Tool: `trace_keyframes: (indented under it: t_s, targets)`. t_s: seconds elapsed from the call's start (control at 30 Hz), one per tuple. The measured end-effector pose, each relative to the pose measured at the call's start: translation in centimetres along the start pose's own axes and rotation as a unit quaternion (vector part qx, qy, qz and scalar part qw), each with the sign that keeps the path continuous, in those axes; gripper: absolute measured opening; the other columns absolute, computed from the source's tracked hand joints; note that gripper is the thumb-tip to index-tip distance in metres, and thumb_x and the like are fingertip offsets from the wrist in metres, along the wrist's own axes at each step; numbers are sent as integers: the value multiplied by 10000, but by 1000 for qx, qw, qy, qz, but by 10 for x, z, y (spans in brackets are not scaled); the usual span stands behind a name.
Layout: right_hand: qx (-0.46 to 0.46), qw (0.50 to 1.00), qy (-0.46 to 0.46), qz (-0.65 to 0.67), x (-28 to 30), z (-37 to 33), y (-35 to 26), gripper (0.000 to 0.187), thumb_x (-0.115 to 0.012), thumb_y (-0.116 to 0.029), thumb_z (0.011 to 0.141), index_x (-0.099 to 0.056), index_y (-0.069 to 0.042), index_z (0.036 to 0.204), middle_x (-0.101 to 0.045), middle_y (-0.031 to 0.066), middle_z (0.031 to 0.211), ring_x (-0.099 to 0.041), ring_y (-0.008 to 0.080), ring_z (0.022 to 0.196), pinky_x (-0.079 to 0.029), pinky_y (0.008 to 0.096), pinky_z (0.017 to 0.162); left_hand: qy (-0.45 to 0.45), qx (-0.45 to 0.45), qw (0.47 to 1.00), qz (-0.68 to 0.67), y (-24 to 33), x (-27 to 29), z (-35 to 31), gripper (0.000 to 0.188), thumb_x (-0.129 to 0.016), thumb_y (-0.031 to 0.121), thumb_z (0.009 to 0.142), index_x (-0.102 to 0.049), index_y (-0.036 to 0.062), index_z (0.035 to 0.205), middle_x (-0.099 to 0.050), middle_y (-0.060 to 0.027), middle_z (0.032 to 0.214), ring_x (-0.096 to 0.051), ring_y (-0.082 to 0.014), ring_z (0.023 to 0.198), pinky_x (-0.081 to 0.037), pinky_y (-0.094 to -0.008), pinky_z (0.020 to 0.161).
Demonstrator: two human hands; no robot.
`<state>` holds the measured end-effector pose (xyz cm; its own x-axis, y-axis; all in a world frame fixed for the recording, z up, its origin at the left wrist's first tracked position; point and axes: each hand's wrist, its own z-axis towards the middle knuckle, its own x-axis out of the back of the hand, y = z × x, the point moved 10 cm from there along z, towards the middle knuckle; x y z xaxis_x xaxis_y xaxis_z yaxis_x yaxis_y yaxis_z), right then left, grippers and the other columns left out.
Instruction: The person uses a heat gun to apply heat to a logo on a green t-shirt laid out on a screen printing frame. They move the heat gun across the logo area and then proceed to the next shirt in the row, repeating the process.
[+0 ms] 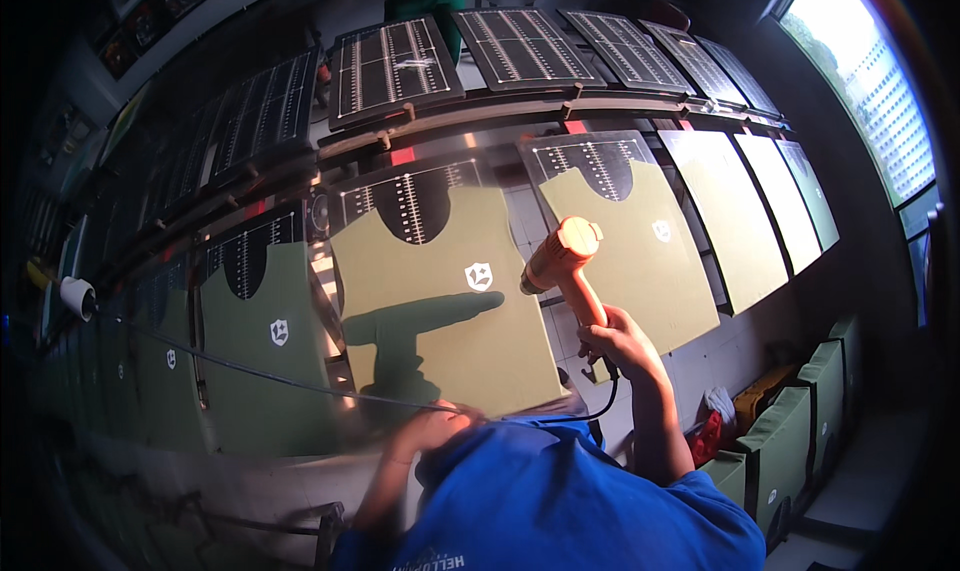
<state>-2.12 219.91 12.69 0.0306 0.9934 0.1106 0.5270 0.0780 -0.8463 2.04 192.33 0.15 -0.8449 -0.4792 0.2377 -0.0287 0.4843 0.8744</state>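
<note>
My right hand [624, 343] is wrapped round the handle of an orange heat gun [566, 256]. Its nozzle points left, above a light green shirt piece [410, 271] with a white shield print [479, 277]. That piece lies flat on a dark board with a ruled scale, and the gun's shadow falls across it. Low in front of my body, my left hand [440, 426] is closed on the black power cord [290, 379], its fingers partly blurred. The cord stretches away to the left and also loops up to the gun's handle.
More green shirt pieces [630, 241] lie on boards to both sides. Bare dark boards [395, 66] form a row beyond a rail. At lower right stand green-covered boards [775, 451] near a red cloth [706, 436]. Another person's green trousers [450, 21] show at the top.
</note>
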Motion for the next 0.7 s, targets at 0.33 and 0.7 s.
trace_keyframes:
  t_s: [0.33,0.7]
  targets:
    - [13,996,78,36,218,-2,21,335,-628,-159,775,-553,15,1051,-558,20,725,-602,122,614,-507,262,563,-91,22,996,0,119,-96,126,322,-525,276,934,-687,44,1089,-685,-185,1059,-646,-306,991,-480,-367,886]
    - [32,999,17,-8,372,40,7,301,-618,-139,787,-555,28,1030,-569,34,736,-626,129,652,-519,275,564,-32,3,989,-143,184,-149,222,307,-536,250,976,-684,18,1111,-718,-108,1004,-648,-187,934,-496,-316,867]
